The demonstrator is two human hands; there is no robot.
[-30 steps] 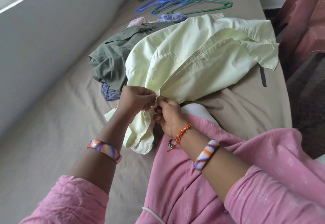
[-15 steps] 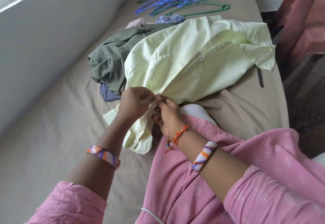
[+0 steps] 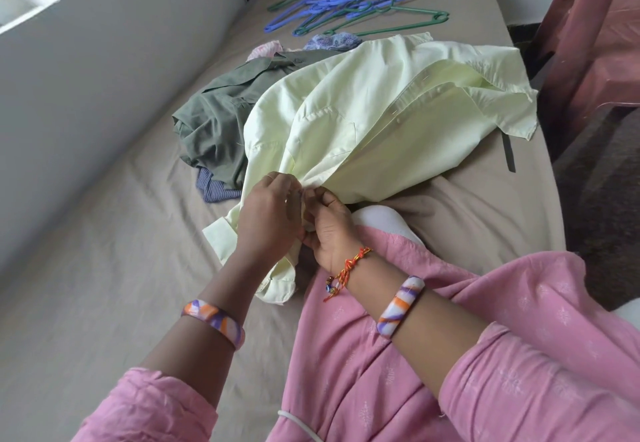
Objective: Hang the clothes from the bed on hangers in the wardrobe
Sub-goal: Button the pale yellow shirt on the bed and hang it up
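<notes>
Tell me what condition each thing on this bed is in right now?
pale yellow shirt: spread on the bed, front edge pinched by both hands.
left hand: pinching the shirt.
right hand: pinching the shirt.
olive shirt: crumpled, partly under the yellow one.
hangers: loose heap, unused.
striped garment: mostly buried.

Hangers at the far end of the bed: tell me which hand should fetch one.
Probably the right hand: the hangers lie ahead and to the right. Both it and the left hand pinch the pale yellow shirt, so neither is free.
</notes>
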